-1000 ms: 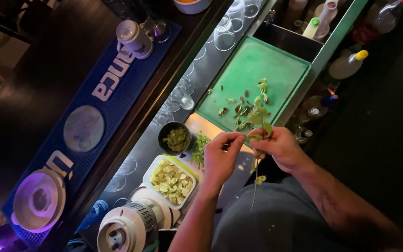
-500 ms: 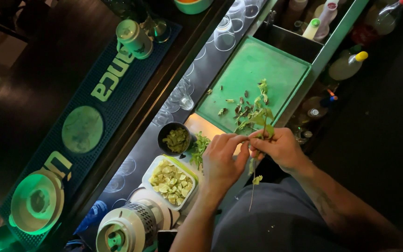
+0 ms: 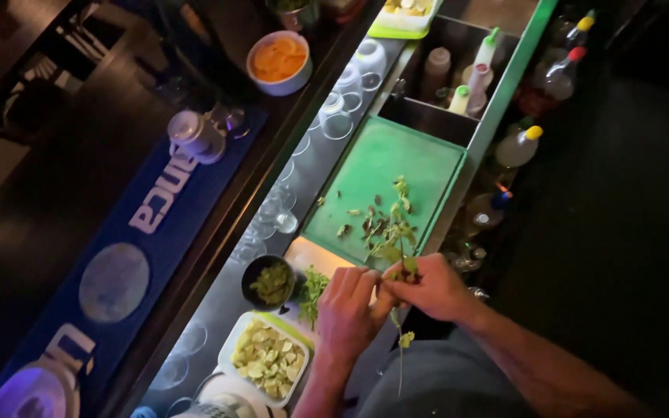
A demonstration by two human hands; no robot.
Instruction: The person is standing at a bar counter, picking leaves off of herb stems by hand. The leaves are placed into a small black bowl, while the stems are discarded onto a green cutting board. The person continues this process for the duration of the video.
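Green cutting board lies on the steel counter, with loose leaf scraps scattered over its near half. Both hands meet at the board's near edge, at about 6 o'clock from its centre. Right hand pinches a leafy herb sprig; the sprig's top stands up over the board, and its thin stem hangs down below the fingers with a small leaf cluster near the lower end. Left hand is closed loosely, its fingertips touching the sprig just beside the right thumb; whether it grips a leaf or only touches the stem, I cannot tell. A small heap of picked green herbs sits on the counter at 9 o'clock from the left hand. A dark round bowl holding greens stands further out at 9 o'clock. A white rectangular tub of pale green cut pieces lies at 7 o'clock from the left hand. A white bowl of orange contents sits at 11 o'clock from the board. Squeeze bottles stand in a recessed well at 12 o'clock from the board. A blue bar mat runs along the dark bar top at far left.
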